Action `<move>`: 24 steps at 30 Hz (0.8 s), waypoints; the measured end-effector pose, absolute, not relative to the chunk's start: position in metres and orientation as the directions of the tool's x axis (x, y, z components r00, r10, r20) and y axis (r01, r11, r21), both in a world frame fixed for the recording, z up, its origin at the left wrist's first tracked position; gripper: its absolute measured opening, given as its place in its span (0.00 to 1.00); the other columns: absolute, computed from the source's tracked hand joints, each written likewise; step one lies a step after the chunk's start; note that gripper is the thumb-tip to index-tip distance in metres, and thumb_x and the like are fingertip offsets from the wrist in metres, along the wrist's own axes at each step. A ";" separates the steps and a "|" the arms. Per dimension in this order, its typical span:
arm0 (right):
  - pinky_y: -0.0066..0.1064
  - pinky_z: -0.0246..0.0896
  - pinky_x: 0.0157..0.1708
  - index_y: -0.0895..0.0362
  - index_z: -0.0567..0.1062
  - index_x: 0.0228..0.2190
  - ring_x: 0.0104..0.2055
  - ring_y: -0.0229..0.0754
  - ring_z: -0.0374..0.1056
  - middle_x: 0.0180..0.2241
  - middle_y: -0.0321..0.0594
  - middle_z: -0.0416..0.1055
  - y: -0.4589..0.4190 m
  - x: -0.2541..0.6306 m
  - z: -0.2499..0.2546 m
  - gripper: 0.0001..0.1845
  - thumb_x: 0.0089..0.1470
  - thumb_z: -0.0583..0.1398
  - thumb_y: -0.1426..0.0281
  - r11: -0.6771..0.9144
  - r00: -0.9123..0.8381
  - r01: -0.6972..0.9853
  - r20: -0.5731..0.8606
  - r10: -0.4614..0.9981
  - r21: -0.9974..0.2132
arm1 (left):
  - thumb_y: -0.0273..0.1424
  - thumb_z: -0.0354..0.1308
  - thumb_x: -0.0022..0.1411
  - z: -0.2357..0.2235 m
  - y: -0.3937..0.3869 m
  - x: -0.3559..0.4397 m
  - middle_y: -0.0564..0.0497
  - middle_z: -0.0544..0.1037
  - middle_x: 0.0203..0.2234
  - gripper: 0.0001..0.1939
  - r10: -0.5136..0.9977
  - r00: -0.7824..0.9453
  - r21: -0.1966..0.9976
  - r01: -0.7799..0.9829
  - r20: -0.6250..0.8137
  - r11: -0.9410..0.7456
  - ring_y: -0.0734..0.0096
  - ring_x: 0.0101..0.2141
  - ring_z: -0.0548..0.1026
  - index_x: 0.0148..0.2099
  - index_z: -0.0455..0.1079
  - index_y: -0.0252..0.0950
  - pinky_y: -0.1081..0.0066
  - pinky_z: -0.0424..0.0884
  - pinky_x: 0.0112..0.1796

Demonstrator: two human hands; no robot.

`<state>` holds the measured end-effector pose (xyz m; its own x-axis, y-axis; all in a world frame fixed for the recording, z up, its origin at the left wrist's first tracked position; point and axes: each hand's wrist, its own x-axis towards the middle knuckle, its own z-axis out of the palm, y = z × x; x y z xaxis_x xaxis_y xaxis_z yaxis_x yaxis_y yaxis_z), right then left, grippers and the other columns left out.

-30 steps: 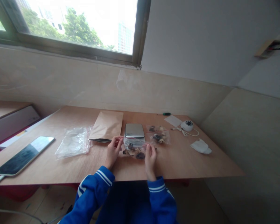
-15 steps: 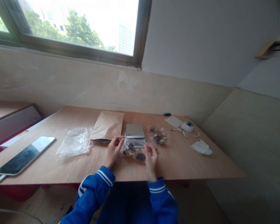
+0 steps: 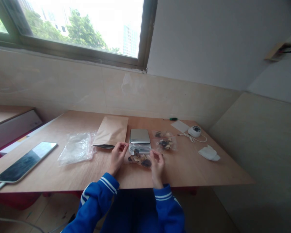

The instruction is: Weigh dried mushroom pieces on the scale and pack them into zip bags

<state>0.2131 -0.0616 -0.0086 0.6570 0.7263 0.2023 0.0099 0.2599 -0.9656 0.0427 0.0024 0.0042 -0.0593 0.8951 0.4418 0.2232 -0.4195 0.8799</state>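
A small clear zip bag (image 3: 139, 156) with dark and pale dried pieces lies on the wooden table (image 3: 184, 168) just in front of me. My left hand (image 3: 117, 158) pinches its upper left corner. My right hand (image 3: 156, 165) pinches its right edge. Both hands rest low on the table, fingers closed on the plastic. A small silver scale (image 3: 140, 136) sits directly behind the bag. To the right of the scale lie two more filled clear bags (image 3: 165, 141).
A brown paper pouch (image 3: 111, 130) lies left of the scale, a stack of empty clear bags (image 3: 76, 147) further left, and a tablet (image 3: 24, 161) on a cable at the left edge. A white round device (image 3: 194, 130), paper slip and crumpled tissue (image 3: 209, 152) sit at right.
My right hand has slid slightly left along the bag's top edge. The bag and my left hand have stayed almost in place.
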 end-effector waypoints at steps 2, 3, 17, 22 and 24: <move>0.34 0.68 0.34 0.60 0.75 0.32 0.34 0.43 0.72 0.33 0.43 0.75 -0.062 0.214 -0.010 0.17 0.48 0.63 0.58 0.259 0.673 0.014 0.201 0.712 -0.966 | 0.42 0.56 0.59 0.004 0.002 0.041 0.52 0.73 0.27 0.14 0.886 -0.048 0.868 0.231 0.461 -0.440 0.72 0.28 0.70 0.33 0.69 0.37 0.73 0.66 0.31; 0.34 0.68 0.35 0.60 0.75 0.32 0.34 0.43 0.72 0.33 0.44 0.75 -0.062 0.214 -0.010 0.17 0.48 0.63 0.58 0.260 0.677 0.018 0.203 0.707 -0.965 | 0.42 0.56 0.59 0.004 0.002 0.040 0.52 0.73 0.26 0.14 0.881 -0.050 0.863 0.236 0.471 -0.447 0.72 0.28 0.70 0.32 0.69 0.37 0.73 0.65 0.30; 0.32 0.67 0.36 0.59 0.76 0.38 0.37 0.44 0.72 0.35 0.44 0.77 -0.059 0.210 -0.010 0.22 0.47 0.62 0.55 0.173 0.516 -0.064 0.116 0.848 -0.983 | 0.43 0.55 0.59 0.013 -0.005 0.043 0.54 0.73 0.24 0.14 0.897 -0.049 0.878 0.232 0.440 -0.418 0.72 0.26 0.70 0.33 0.69 0.37 0.74 0.65 0.28; 0.33 0.67 0.36 0.61 0.77 0.34 0.36 0.46 0.73 0.33 0.45 0.77 -0.057 0.211 -0.012 0.20 0.47 0.63 0.56 0.169 0.515 -0.049 0.120 0.849 -0.984 | 0.42 0.54 0.60 0.011 -0.004 0.043 0.53 0.73 0.25 0.13 0.899 -0.058 0.881 0.231 0.435 -0.412 0.72 0.27 0.70 0.33 0.68 0.37 0.74 0.66 0.29; 0.33 0.67 0.36 0.61 0.77 0.34 0.36 0.45 0.73 0.33 0.45 0.77 -0.057 0.211 -0.013 0.20 0.47 0.63 0.56 0.168 0.524 -0.050 0.118 0.843 -0.985 | 0.42 0.55 0.60 0.010 -0.003 0.043 0.53 0.73 0.25 0.13 0.900 -0.059 0.884 0.225 0.432 -0.409 0.73 0.26 0.70 0.33 0.68 0.37 0.74 0.66 0.29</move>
